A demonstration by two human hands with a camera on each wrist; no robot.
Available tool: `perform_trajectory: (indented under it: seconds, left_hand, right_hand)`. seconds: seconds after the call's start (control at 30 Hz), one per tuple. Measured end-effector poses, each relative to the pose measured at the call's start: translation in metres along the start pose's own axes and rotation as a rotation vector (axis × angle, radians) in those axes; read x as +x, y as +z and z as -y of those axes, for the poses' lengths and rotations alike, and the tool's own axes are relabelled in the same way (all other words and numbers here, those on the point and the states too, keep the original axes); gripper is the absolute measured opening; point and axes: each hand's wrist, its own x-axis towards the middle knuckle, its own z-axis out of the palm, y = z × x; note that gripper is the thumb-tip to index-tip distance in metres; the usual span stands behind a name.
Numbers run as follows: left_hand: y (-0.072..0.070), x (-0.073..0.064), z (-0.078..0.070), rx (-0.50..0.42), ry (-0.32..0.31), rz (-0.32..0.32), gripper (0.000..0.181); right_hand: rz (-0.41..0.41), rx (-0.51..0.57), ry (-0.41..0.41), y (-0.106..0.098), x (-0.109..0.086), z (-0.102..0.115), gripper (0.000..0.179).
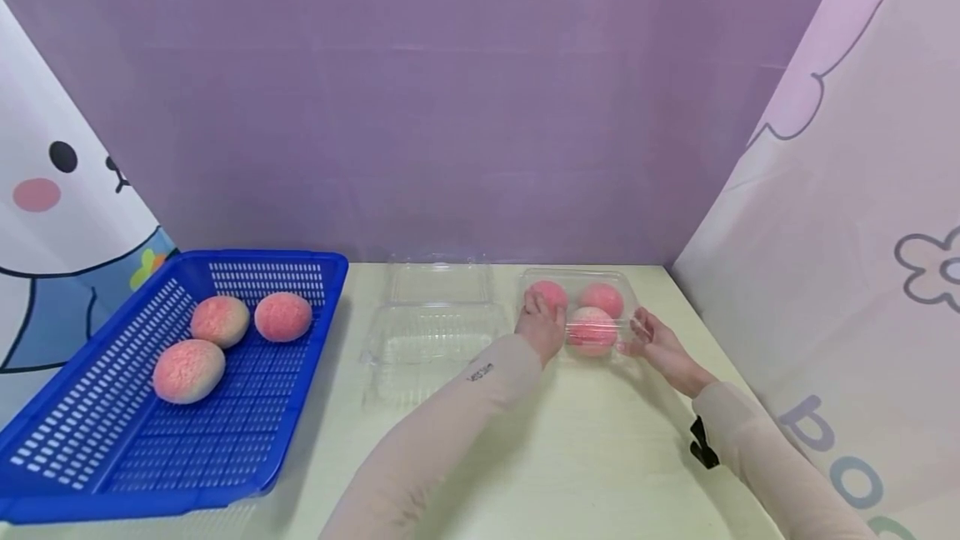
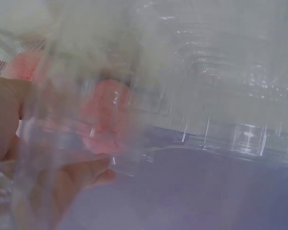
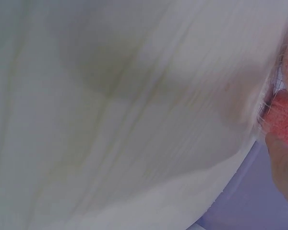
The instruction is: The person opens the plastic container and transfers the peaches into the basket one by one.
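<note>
A clear plastic clamshell box (image 1: 576, 277) stands at the right of the table with three pink, peach-like balls (image 1: 592, 332) inside. My left hand (image 1: 542, 325) grips its left side, fingers over the edge; the left wrist view shows those fingers (image 2: 81, 175) against the plastic, blurred. At the right front corner, my right hand (image 1: 663, 352) holds the box between thumb and fingers. One finger (image 3: 281, 160) of it touches the box's side in the right wrist view, where most of the hand is out of frame. How the lid sits is hard to tell through the transparent plastic.
Left of the box lies another clear clamshell (image 1: 438, 340), its lid (image 1: 440, 282) folded back. A blue slotted basket (image 1: 300, 423) at the far left holds three more pink-and-cream balls (image 1: 189, 371). A purple backdrop (image 1: 450, 107) and a printed side panel (image 1: 847, 232) bound the table.
</note>
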Motion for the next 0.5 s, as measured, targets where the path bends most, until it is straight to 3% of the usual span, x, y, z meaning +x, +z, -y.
perform_trajectory:
  seconds: [0.5]
  left_hand:
    - [-0.0002,0.0019,-0.0014,-0.015,-0.017,0.005,0.047]
  right_hand:
    - [-0.006,-0.023,0.013,0.0005,0.0019,0.0011,0.090]
